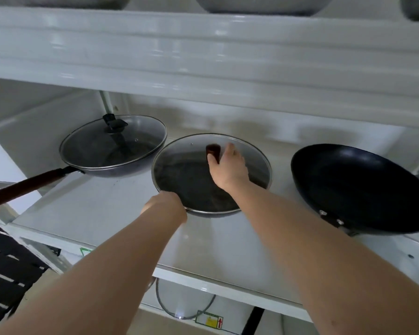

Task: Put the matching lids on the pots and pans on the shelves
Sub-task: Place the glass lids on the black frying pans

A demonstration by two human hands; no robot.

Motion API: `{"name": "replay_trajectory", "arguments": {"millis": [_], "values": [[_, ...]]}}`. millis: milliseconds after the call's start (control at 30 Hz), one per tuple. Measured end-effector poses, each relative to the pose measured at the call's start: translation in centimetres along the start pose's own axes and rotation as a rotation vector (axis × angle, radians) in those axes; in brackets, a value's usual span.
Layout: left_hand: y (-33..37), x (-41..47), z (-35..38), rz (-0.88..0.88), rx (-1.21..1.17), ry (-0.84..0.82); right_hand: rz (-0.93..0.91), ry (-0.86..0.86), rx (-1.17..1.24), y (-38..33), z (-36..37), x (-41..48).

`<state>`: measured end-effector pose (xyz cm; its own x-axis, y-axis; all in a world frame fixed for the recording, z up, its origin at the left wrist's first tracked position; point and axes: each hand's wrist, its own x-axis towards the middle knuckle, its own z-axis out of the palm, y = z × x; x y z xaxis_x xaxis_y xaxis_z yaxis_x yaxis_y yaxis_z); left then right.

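**Hands on the middle lid, one pan to go**

Both hands are at the middle pan (pixel 179 187) on the white shelf (pixel 102 213). The right hand (pixel 228 170) is closed around the dark knob (pixel 213 151) of the glass lid (pixel 179 165), which lies over that pan. The left hand (pixel 166 205) is curled at the near rim, though I cannot tell whether it grips the lid's edge or the pan under it.

To the left, a pan with a long brown handle (pixel 22 187) already carries its own glass lid (pixel 102 146). To the right, a black pan (pixel 358 187) sits uncovered, overhanging the shelf's front edge a little. Another lid (pixel 177 308) rests on a lower level, seen past the shelf's front.

The risks look plain enough. If this lid is not seated all round, letting go could leave it tilted, and glass slides easily on a metal rim. The middle pan nearly touches the left one, so a nudge sideways could knock both lids. And the right forearm passes close to the uncovered pan; a careless pull back might tip it off.
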<state>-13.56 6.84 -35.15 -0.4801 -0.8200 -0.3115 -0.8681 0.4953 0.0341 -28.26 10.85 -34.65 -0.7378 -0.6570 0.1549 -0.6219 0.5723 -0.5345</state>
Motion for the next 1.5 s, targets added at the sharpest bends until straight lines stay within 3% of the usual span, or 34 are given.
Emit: {"name": "replay_trajectory", "arguments": {"millis": [67, 233, 367, 533, 633, 733, 833, 933, 1033, 1200, 1500], "values": [[0.5, -1.0, -0.9, 0.022, 0.079, -0.004, 0.130, -0.035, 0.156, -0.1, -1.2, -0.9], [3.0, -4.6, -3.3, 0.108, 0.382, 0.031, 0.244, -0.058, 0.146, 1.0, -6.1, -4.3], [7.7, -8.3, -3.5, 0.320, 0.230, 0.137, 0.359, 0.052, 0.191, 4.2, -9.8, -6.9], [14.5, -12.0, -0.5, 0.458, -0.063, 0.085, 0.348, 0.091, 0.030, 9.6, -13.5, -10.0], [17.4, -13.4, 1.8, 0.522, 0.026, 0.151, 0.317, 0.108, -0.095, 12.6, -15.3, -12.0], [19.6, -14.0, 4.0, 0.460, 0.092, 0.212, 0.267, 0.062, -0.252, 16.0, -16.4, -13.6], [22.4, -14.1, 5.6, 0.341, 0.034, 0.106, 0.227, -0.082, -0.500, 21.0, -17.2, -14.9], [24.1, -14.0, 6.4, 0.209, -0.046, 0.036, 0.287, -0.293, -0.806, 25.1, -17.0, -16.1], [25.2, -13.6, 6.6, 0.139, -0.084, 0.061, 0.397, -0.410, -0.883, 27.4, -16.7, -17.1], [25.6, -13.3, 7.7, 0.099, -0.095, 0.157, 0.434, -0.283, -0.765, 30.0, -15.9, -18.0], [25.1, -14.6, 8.9, 0.148, -0.018, 0.257, 0.036, -0.115, -0.603, 32.8, -18.3, -21.0]]}}
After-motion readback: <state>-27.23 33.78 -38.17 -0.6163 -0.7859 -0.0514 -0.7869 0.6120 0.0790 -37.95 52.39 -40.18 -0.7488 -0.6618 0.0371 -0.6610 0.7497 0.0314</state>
